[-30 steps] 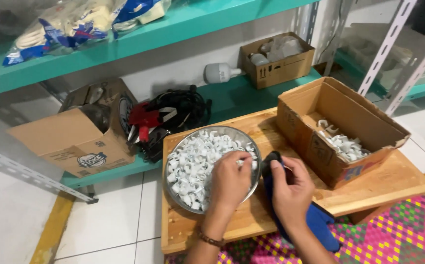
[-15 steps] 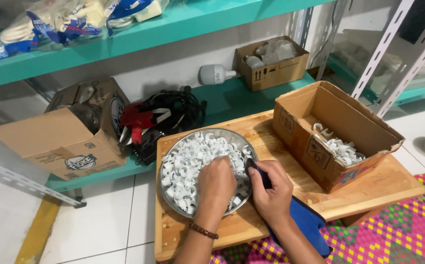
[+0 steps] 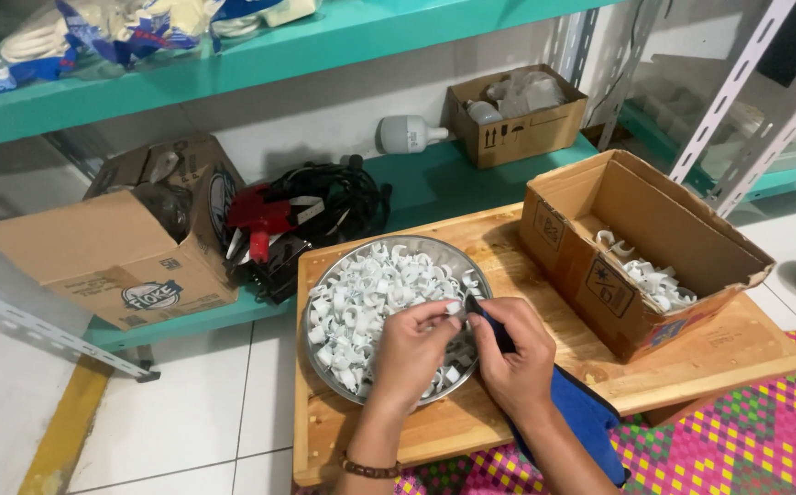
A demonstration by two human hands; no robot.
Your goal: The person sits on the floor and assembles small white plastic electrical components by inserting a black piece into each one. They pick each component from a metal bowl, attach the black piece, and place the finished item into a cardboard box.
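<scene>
white plastic clips (image 3: 366, 298), too many to count, fill one round metal bowl (image 3: 324, 275) on one wooden board (image 3: 691, 357). left hand (image 3: 411, 353) pinches a single clip; right hand (image 3: 517, 357) grips one dark blue tool (image 3: 581, 412). one open cardboard box (image 3: 636, 247) alongside holds more clips.

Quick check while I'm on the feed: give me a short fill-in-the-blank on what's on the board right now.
1. The white plastic clips are heaped in a round ____ tray.
2. The tray rests on a ____ board.
3. The open cardboard box stands to the ____ of the tray.
4. The left hand and right hand meet over the tray's ____ edge.

Missing words: metal; wooden; right; near
</scene>
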